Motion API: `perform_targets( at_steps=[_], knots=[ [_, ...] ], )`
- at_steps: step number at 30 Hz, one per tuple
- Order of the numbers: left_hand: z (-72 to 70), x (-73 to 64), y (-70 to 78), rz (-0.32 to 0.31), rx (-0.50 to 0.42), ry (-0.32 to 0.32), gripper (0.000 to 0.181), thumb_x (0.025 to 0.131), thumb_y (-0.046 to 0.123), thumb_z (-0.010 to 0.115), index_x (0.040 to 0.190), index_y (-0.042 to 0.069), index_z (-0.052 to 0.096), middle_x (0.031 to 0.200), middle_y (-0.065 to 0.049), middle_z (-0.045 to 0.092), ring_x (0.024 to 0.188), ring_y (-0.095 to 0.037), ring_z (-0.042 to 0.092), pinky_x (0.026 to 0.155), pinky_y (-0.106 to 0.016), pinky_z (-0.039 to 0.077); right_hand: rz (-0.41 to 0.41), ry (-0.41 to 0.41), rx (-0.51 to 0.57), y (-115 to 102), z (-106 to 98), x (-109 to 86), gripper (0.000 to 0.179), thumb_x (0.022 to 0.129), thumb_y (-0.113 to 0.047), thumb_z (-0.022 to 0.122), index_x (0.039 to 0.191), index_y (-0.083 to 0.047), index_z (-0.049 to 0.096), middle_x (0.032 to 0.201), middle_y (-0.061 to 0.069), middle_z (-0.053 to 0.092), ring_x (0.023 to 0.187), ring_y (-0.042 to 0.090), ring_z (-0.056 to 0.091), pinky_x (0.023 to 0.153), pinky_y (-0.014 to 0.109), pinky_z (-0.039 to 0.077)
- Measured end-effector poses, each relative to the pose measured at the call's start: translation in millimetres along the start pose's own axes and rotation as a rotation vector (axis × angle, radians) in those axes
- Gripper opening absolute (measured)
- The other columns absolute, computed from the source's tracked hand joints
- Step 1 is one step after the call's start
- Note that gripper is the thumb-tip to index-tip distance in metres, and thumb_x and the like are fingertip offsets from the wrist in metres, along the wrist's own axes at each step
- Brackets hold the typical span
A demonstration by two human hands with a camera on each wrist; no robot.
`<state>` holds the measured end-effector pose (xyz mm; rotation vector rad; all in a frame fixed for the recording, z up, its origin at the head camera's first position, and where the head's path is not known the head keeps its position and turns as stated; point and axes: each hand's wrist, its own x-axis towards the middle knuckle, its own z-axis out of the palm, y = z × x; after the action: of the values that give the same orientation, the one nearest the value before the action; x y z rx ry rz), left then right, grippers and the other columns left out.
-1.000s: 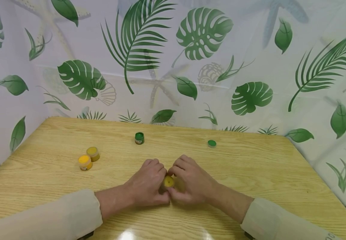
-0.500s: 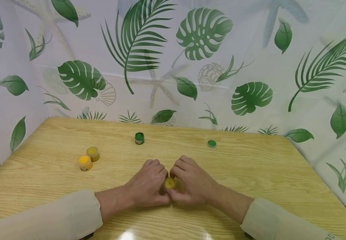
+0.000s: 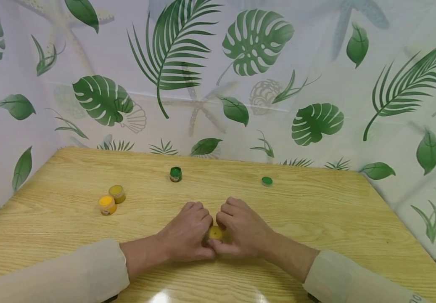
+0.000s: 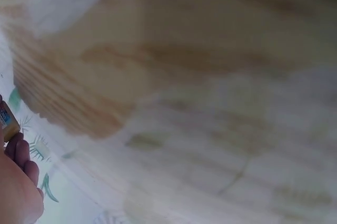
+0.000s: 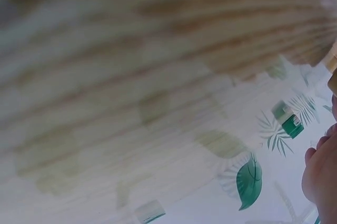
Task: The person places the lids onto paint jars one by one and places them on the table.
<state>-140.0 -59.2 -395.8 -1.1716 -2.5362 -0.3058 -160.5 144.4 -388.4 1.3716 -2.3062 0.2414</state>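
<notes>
Near the front middle of the table, a small paint jar with a mustard-yellow top (image 3: pixel 215 232) sits between both hands. My left hand (image 3: pixel 187 233) curls round it from the left, and my right hand (image 3: pixel 242 229) grips its right side, thumb across the near edge. In the left wrist view the jar (image 4: pixel 9 124) shows a blue label patch at the far left edge, against the left fingers (image 4: pixel 22 153). Only a sliver of the jar (image 5: pixel 333 83) appears at the right border of the right wrist view. The hands hide most of its body.
To the left, a bright yellow paint jar (image 3: pixel 107 205) touches a mustard one (image 3: pixel 117 194). A green paint jar (image 3: pixel 175 174) stands uncovered farther back, its green lid (image 3: pixel 267 181) lying to its right. A leaf-printed cloth (image 3: pixel 199 54) hangs behind the wooden table (image 3: pixel 316 202).
The jar's top has shifted slightly right and towards the person between the hands. The right fingers have drawn back a little from the left ones. The other jars and the lid stay put.
</notes>
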Motion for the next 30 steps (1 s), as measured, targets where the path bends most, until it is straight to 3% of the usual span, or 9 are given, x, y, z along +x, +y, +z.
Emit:
perform_targets(
  at_steps=[4, 8, 12, 18, 30],
  knots=[
    [-0.5, -0.1, 1.2, 0.015, 0.001, 0.004, 0.039, 0.075, 0.05, 0.072, 0.08, 0.014, 0.06, 0.077, 0.006, 0.054, 0.076, -0.012, 0.041, 0.083, -0.031, 0.04, 0.012, 0.008, -0.001, -0.1, 0.2, -1.0, 0.046, 0.087, -0.057, 0.061, 0.066, -0.019, 0.047, 0.065, -0.01, 0.036, 0.068, 0.009, 0.034, 0.067, 0.024, 0.032],
    [-0.9, -0.2, 1.2, -0.012, -0.013, -0.002, 0.038, 0.075, 0.049, 0.072, 0.083, 0.013, 0.061, 0.079, 0.005, 0.056, 0.076, -0.013, 0.042, 0.084, -0.032, 0.04, 0.052, -0.002, 0.047, -0.2, -1.4, -1.9, 0.039, 0.087, -0.057, 0.062, 0.081, -0.018, 0.06, 0.077, -0.008, 0.051, 0.078, 0.009, 0.041, 0.073, 0.025, 0.037],
    [-0.7, -0.6, 0.5, -0.03, -0.018, -0.004, 0.038, 0.075, 0.047, 0.071, 0.088, 0.012, 0.063, 0.08, 0.005, 0.057, 0.077, -0.013, 0.042, 0.083, -0.032, 0.04, 0.035, -0.017, 0.074, 0.5, -2.1, -1.4, 0.032, 0.085, -0.049, 0.065, 0.093, -0.018, 0.065, 0.088, -0.007, 0.057, 0.086, 0.01, 0.046, 0.078, 0.027, 0.041],
    [1.1, -0.6, -0.2, -0.023, -0.01, 0.016, 0.036, 0.075, 0.045, 0.069, 0.086, 0.012, 0.063, 0.079, 0.005, 0.058, 0.076, -0.013, 0.042, 0.083, -0.032, 0.04, -0.003, -0.008, 0.059, 1.2, -1.4, -0.6, 0.027, 0.082, -0.044, 0.066, 0.089, -0.018, 0.063, 0.085, -0.006, 0.055, 0.084, 0.011, 0.045, 0.078, 0.028, 0.041],
    [0.2, -0.8, 0.3, 0.001, 0.009, 0.017, 0.037, 0.076, 0.048, 0.071, 0.084, 0.013, 0.062, 0.079, 0.005, 0.056, 0.076, -0.013, 0.042, 0.083, -0.032, 0.04, -0.003, -0.005, 0.015, -0.2, -2.3, 1.0, 0.03, 0.081, -0.046, 0.067, 0.08, -0.017, 0.059, 0.079, -0.008, 0.05, 0.078, 0.011, 0.043, 0.073, 0.026, 0.038]
  ],
)
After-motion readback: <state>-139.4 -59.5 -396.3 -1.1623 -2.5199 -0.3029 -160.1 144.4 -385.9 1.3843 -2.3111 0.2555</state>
